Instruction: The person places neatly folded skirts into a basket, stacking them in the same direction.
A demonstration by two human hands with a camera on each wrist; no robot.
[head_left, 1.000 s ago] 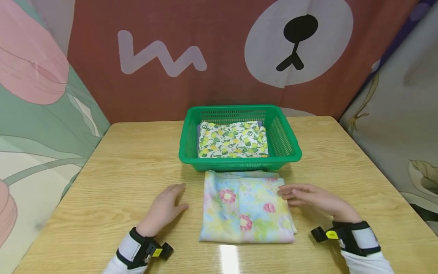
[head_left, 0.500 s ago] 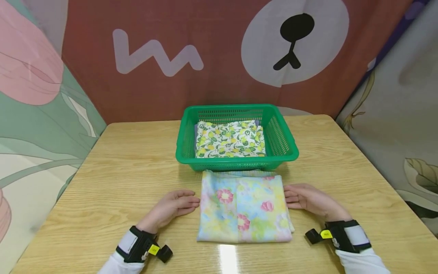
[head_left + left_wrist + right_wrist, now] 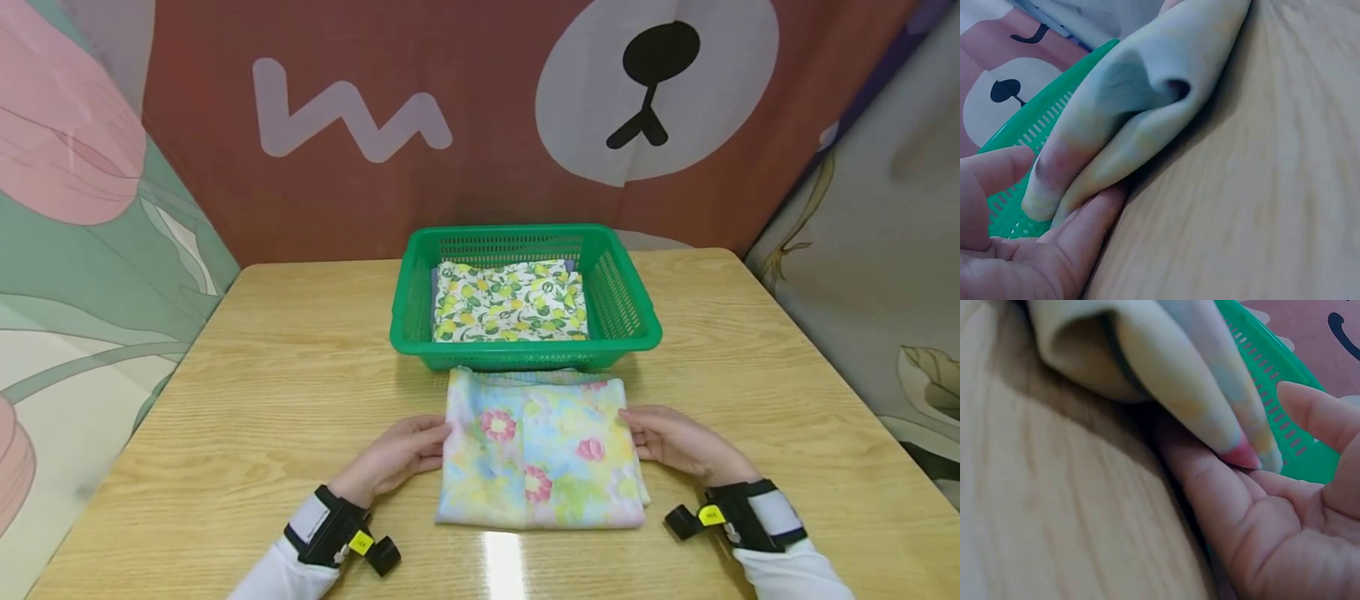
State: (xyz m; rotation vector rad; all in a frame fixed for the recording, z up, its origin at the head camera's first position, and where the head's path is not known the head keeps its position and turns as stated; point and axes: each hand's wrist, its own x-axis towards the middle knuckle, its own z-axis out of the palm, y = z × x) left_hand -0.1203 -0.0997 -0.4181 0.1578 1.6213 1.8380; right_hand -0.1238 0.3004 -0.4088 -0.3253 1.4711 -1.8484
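A folded pastel cloth with pink flowers lies on the table in front of the green basket. At its left edge is my left hand; in the left wrist view its fingers reach under the folded layers, while the thumb stands apart from the cloth. My right hand is at the opposite edge. The right wrist view has the fingers slipped beneath the layers and the thumb raised clear of them. The fingertips under the cloth are hidden.
Behind the cloth stands the green plastic basket, holding a folded lemon-print cloth with a purple edge showing under it. The wooden table meets a brown bear-patterned curtain at the back.
My left hand has moved right to the cloth's left edge. The right hand has lowered its fingers from the top of the right edge to under it. The cloth stays in place.
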